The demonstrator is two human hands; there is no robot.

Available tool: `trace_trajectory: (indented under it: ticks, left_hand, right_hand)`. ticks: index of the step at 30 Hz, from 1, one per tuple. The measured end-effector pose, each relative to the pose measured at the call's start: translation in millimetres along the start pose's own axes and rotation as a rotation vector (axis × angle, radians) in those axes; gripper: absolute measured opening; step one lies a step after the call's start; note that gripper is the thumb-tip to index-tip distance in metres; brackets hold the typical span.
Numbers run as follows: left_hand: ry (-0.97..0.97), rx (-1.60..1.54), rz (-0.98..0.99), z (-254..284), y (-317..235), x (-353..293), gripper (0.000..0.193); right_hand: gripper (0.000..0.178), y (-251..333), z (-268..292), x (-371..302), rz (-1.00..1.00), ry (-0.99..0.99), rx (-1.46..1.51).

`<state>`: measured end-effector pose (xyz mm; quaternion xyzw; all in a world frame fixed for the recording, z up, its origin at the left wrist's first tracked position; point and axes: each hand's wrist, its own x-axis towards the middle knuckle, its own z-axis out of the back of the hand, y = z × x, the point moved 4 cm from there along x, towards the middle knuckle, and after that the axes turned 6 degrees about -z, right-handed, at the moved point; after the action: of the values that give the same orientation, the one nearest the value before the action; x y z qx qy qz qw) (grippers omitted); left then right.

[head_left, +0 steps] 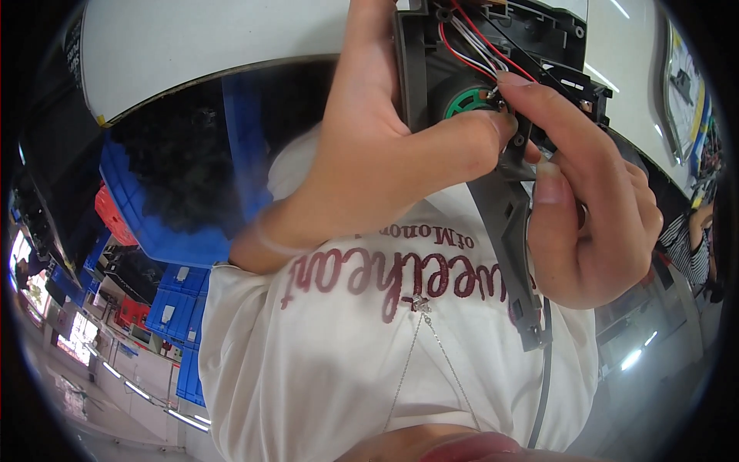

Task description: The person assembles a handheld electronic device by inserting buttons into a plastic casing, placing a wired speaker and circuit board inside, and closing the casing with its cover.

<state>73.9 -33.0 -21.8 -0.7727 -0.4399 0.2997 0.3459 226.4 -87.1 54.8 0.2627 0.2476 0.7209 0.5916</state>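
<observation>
A dark grey plastic housing (416, 69) with a long narrow arm (504, 239) is held up in front of my chest. Inside it sits a round speaker (466, 102) with a green rim, partly covered by my thumb. Red, white and black wires (479, 50) run across the housing down to the speaker. My left hand (392, 146) is closed round the housing's left side, its thumb pressing beside the speaker. My right hand (600, 185) has its forefinger on the wire ends next to that thumb. Its other fingers curl by the narrow arm, and some fingertips are hidden.
A white tabletop (215, 38) lies beyond my hands. At the left, a blue bin (165, 250) holds a heap of dark parts (181, 162). Blue crates (177, 304) are stacked below it, near a red bag (113, 215). Another person's striped sleeve (687, 254) shows at the far right.
</observation>
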Motion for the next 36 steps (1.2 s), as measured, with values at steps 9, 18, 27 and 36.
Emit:
trace_trajectory:
  ticks: [9,18,27,36]
  left_hand:
    - [0.037,0.007,0.026,-4,1,3,0.082]
    - [0.062,0.019,0.040,-7,0,2,0.081]
    - [0.089,0.007,0.049,-8,2,2,0.081]
    - [0.126,0.002,0.076,-15,7,5,0.081]
  right_hand:
    - [0.051,0,13,9,-0.132,0.260,-0.094]
    - [0.072,1,11,17,-0.233,0.321,-0.194]
    - [0.052,-12,63,-24,-0.567,0.093,0.025]
    - [0.041,-8,18,1,-0.329,-0.054,-0.008]
